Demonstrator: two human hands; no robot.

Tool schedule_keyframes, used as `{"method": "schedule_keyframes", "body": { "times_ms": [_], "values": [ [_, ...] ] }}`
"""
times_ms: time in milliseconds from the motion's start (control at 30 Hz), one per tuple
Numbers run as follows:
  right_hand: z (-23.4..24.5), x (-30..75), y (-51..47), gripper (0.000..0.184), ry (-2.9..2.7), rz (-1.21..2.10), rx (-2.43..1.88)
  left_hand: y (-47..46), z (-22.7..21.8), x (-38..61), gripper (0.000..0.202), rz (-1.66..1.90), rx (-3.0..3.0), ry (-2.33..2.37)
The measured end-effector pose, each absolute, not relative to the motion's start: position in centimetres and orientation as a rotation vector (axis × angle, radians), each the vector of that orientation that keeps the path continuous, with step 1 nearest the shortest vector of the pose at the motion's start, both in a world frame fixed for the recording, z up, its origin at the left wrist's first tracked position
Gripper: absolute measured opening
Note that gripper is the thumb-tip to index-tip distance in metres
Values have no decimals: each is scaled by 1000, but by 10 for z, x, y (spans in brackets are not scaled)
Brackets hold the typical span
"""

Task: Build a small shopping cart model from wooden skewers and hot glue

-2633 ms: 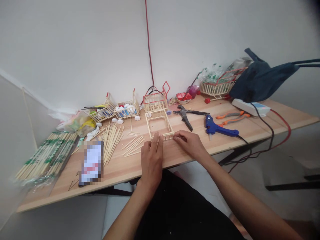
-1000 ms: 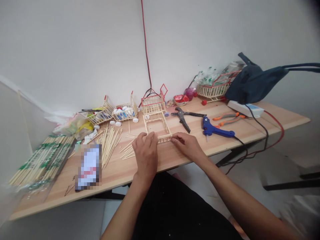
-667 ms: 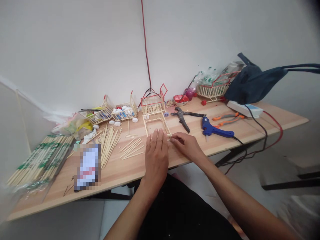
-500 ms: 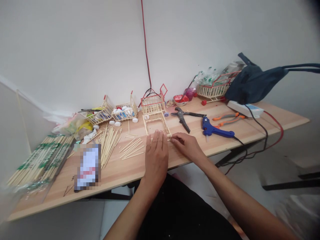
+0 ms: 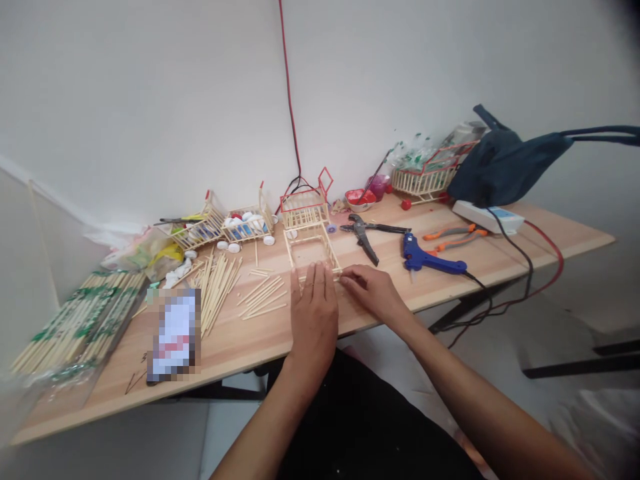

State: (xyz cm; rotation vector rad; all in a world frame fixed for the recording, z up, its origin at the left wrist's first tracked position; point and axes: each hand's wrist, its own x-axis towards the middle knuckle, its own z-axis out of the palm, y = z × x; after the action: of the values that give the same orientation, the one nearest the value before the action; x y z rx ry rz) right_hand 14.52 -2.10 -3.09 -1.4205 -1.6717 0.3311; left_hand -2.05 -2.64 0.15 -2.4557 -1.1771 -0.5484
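Observation:
A small frame of thin wooden sticks [image 5: 311,245] lies on the wooden table [image 5: 450,287] in front of me. My left hand [image 5: 314,313] lies flat with its fingers stretched out and together, the fingertips at the frame's near edge. My right hand [image 5: 373,293] is beside it, fingers curled in a pinch at the frame's near right corner; what it holds is too small to see. Loose sticks [image 5: 263,297] lie just left of my left hand.
A blue glue gun [image 5: 433,259], black pliers [image 5: 365,233] and orange-handled pliers [image 5: 453,235] lie to the right. Stick carts [image 5: 305,203] stand along the wall. Packed sticks [image 5: 75,320], a phone [image 5: 173,333], a dark bag [image 5: 510,160] and a power strip [image 5: 487,217] are here too.
My left hand went from curled over the loose sticks to flat at the frame's near edge. My right hand has stayed at the frame's corner.

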Motion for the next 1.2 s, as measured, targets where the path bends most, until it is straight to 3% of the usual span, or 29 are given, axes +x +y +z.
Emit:
{"method": "schedule_keyframes", "body": {
  "times_ms": [600,1000,1200],
  "values": [
    [-30,144,-21,13,-1666,321,-1434,-33,-2,-23,51,-504,-2457,-1200],
    [-31,145,-22,14,-1673,298,-1458,-27,5,-49,57,-818,-2420,-1253],
    [-29,143,-22,16,-1668,295,-1462,-33,-1,-54,60,-708,-2499,-1192]
  ]
}}
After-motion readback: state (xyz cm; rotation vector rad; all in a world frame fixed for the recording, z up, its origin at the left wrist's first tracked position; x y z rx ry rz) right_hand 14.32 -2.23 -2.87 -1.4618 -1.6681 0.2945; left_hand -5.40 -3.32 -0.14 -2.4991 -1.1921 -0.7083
